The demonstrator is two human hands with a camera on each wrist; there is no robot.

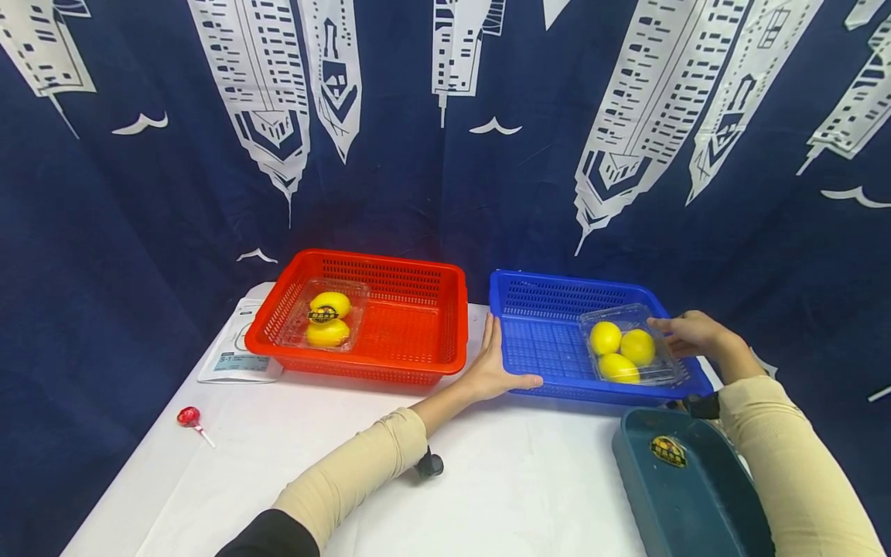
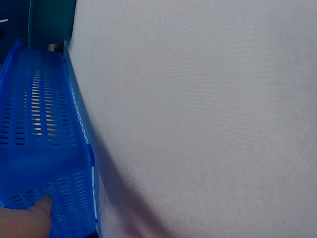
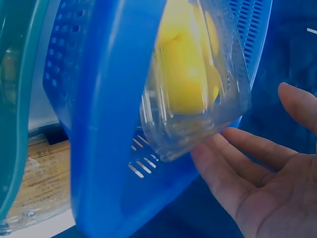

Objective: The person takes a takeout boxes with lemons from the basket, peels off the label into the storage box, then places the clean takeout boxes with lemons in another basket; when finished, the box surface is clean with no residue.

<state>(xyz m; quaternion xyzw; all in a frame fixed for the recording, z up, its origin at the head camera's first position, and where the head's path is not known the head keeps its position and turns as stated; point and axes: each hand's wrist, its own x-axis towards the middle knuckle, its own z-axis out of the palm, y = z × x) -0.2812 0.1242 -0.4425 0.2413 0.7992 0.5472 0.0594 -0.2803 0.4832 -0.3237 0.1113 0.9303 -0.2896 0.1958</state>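
Note:
A blue basket [image 1: 550, 340] stands on the white table and holds a clear clamshell box [image 1: 629, 348] with three yellow lemons [image 1: 605, 337]. My left hand [image 1: 490, 371] lies flat against the basket's front left corner, fingers straight up its side wall and thumb along the front. In the left wrist view a fingertip [image 2: 25, 220] presses on the basket wall [image 2: 39, 139]. My right hand [image 1: 685, 333] reaches in from the right; its straight fingers [image 3: 233, 163] touch the box's edge [image 3: 198, 89] at the basket's rim [image 3: 104, 124].
A red basket [image 1: 411, 325] to the left holds another clear box [image 1: 326, 316] with two lemons. A teal bin [image 1: 689, 495] sits at the front right. A red lollipop [image 1: 189, 417] lies at the left, a white flat device [image 1: 237, 348] behind it. A dark curtain hangs behind.

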